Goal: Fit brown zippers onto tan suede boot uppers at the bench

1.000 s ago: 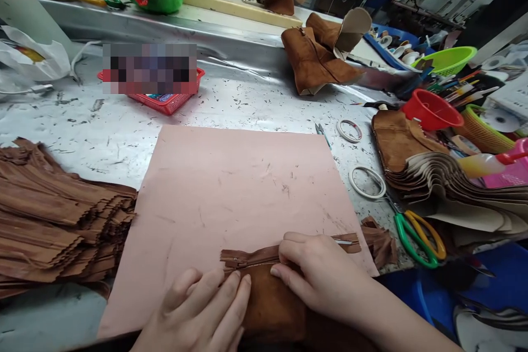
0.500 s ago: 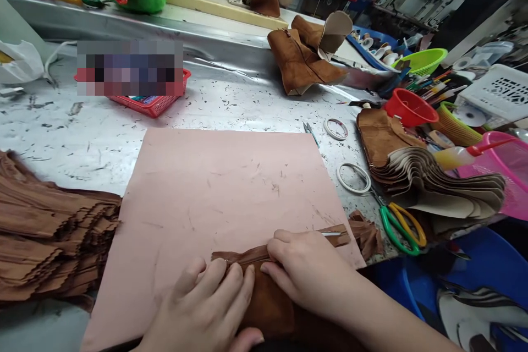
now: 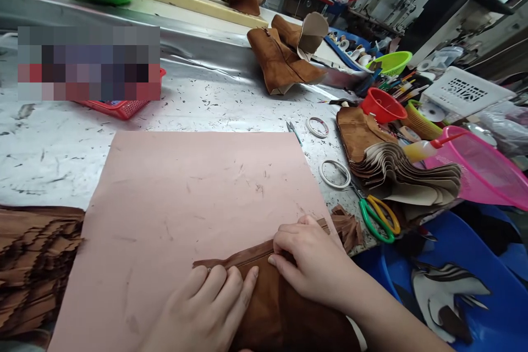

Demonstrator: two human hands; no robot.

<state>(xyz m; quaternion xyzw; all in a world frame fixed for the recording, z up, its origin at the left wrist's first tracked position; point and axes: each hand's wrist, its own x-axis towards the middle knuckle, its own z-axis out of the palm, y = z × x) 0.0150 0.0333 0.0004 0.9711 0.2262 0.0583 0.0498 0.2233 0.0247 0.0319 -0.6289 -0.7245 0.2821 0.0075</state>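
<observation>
A brown zipper point(image 3: 241, 256) runs along the upper edge of a brown suede piece point(image 3: 264, 300), low on the pink board. My left hand point(image 3: 210, 297) rests with bent fingers side by side on the left part of that edge; its thumb is mostly hidden. Further right, my right hand point(image 3: 307, 250) pinches the zipper against the suede between thumb and curled fingers. The zipper's far end shows just past my right knuckles. Most of the suede lies under my hands and runs out of view at the bottom.
Around the pink board point(image 3: 198, 176) lie a stack of brown strips point(image 3: 37, 269), tape rolls point(image 3: 335, 175), green-and-yellow scissors point(image 3: 377, 217), small snips point(image 3: 294, 133) and stacked suede pieces point(image 3: 396, 170). A brown boot upper point(image 3: 280, 63) stands behind; a blue bin point(image 3: 454, 269) is at right.
The view has shifted right. More of the suede piece shows between and below my hands. My right hand now covers more of the zipper's right end; both hands stay on the edge.
</observation>
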